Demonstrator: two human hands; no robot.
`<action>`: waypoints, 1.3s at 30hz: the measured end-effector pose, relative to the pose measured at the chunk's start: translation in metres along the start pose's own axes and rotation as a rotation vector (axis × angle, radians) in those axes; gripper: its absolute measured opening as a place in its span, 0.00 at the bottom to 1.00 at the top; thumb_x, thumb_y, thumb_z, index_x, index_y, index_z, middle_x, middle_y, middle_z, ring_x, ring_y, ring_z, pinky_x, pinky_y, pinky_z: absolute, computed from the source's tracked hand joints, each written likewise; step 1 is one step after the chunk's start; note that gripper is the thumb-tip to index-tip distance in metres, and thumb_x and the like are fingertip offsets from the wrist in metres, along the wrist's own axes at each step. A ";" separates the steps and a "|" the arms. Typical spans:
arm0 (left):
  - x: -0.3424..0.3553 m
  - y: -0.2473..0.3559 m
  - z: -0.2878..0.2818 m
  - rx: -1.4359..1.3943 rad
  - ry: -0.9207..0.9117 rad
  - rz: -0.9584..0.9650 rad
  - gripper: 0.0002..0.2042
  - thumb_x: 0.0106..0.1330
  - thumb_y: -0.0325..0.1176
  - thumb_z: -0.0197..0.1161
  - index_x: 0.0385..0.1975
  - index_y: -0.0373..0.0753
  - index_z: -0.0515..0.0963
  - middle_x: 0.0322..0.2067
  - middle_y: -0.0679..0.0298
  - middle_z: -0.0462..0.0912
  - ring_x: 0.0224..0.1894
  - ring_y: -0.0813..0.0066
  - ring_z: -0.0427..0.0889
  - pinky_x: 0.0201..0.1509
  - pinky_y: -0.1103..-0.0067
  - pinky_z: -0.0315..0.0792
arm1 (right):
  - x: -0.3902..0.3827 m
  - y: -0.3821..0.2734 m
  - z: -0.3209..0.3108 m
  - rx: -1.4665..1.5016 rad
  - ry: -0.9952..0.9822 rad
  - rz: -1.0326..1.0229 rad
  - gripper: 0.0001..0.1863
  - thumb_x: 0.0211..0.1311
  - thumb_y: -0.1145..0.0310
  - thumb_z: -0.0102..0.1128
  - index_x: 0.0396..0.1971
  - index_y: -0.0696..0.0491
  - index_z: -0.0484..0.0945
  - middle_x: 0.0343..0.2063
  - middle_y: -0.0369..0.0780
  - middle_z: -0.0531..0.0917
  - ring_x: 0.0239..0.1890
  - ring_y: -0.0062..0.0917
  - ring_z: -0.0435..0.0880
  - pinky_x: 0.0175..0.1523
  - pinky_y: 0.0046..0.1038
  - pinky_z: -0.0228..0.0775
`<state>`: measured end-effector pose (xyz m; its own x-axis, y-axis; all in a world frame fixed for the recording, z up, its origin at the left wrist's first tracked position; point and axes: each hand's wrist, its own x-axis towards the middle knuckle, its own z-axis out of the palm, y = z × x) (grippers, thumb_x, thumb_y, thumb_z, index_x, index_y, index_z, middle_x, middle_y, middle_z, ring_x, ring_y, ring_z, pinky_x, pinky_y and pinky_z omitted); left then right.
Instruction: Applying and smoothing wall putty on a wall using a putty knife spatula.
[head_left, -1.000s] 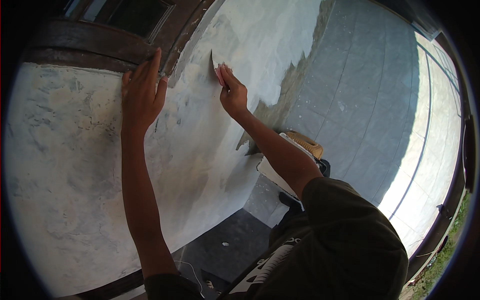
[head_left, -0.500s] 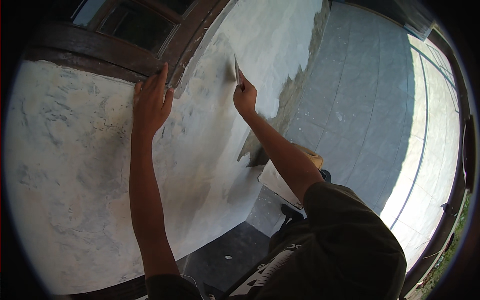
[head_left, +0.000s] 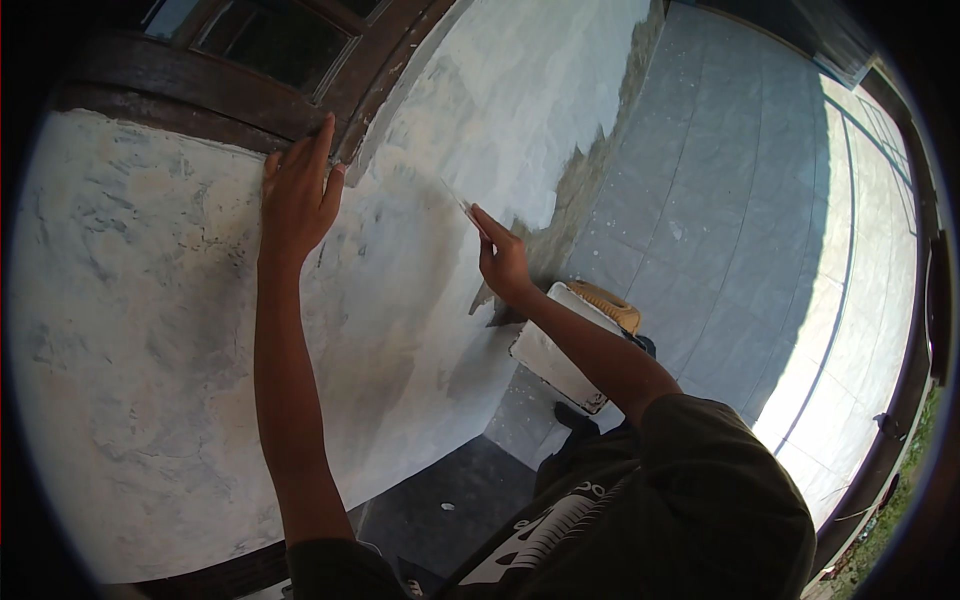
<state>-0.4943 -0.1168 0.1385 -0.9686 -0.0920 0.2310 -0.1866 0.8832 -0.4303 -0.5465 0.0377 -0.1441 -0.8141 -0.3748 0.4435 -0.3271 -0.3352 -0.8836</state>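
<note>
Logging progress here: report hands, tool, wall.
Left hand at corner of brown frame. Right hand gripping scraper; contact with white-coated wall unclear. No obstruction visible near scraper.

Left hand (head_left: 297, 207) opened out, raised high (forearm (head_left: 287, 390) nearly upright); right hand (head_left: 504, 260) pinched, lower

Wall (head_left: 150, 370) occupies the left and centre; window frame (head_left: 190, 85) sits in its upper left part. Left hand (head_left: 297, 205) lies at the frame's lower corner. Right hand (head_left: 507, 265) is to the right and lower, before the wall, with scraper (head_left: 463, 204) extending up-left from it; blade contact undetermined. Container (head_left: 560, 352) lies partly behind the right forearm. Floor (head_left: 700, 220) extends right of the wall; grass (head_left: 890, 525) lies beyond, far right.
</note>
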 end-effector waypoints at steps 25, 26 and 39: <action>0.006 0.003 -0.002 -0.026 0.059 0.034 0.27 0.71 0.37 0.52 0.69 0.41 0.59 0.55 0.55 0.77 0.57 0.63 0.75 0.67 0.63 0.56 | 0.070 -0.031 0.067 0.002 0.310 0.162 0.26 0.59 0.86 0.44 0.60 0.63 0.70 0.45 0.56 0.82 0.45 0.43 0.83 0.51 0.31 0.73; 0.009 0.004 0.001 -0.044 0.054 0.032 0.27 0.71 0.37 0.52 0.69 0.41 0.59 0.55 0.55 0.77 0.57 0.63 0.75 0.67 0.62 0.55 | 0.063 -0.041 0.089 -0.054 0.273 0.020 0.29 0.56 0.88 0.44 0.62 0.63 0.66 0.59 0.58 0.71 0.65 0.50 0.66 0.67 0.38 0.62; -0.001 -0.003 0.001 0.009 -0.036 -0.054 0.27 0.74 0.38 0.47 0.72 0.46 0.56 0.62 0.63 0.73 0.64 0.67 0.70 0.69 0.62 0.50 | -0.041 -0.013 0.011 -0.030 0.034 0.141 0.22 0.66 0.80 0.50 0.59 0.54 0.74 0.43 0.52 0.83 0.39 0.37 0.87 0.43 0.29 0.75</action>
<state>-0.4927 -0.1203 0.1385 -0.9623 -0.1556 0.2229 -0.2398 0.8724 -0.4259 -0.5040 0.0481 -0.1489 -0.8685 -0.3872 0.3094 -0.2216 -0.2551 -0.9412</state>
